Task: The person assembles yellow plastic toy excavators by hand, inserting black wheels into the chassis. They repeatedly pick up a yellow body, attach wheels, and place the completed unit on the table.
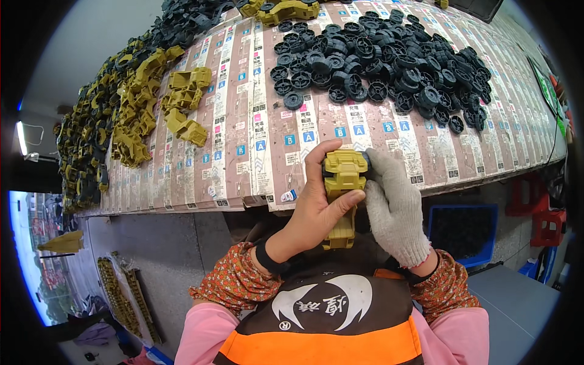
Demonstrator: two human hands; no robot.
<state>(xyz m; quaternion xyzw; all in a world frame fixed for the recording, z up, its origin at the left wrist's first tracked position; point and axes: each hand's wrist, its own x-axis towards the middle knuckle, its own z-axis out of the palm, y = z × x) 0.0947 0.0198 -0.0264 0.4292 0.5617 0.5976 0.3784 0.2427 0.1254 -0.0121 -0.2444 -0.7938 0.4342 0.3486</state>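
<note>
My bare left hand [313,210] is closed round a yellow plastic toy car body [345,167], held just off the table's near edge. The thumb lies across the body and the fingers wrap its left side. My right hand [398,207], in a pale knitted glove, presses at the right side of the car body. Its fingertips pinch a black toy wheel [366,160] against the upper right corner, and the glove partly hides that wheel. The lower end of the yellow body hangs over my dark apron [365,301].
A big heap of black wheels [395,58] lies beyond my hands on the paper-covered table [261,158]. Yellow car bodies [137,115] and dark parts [182,27] pile up along the left. Beneath the table's right side stand a blue crate [464,261] and a red stool [547,226].
</note>
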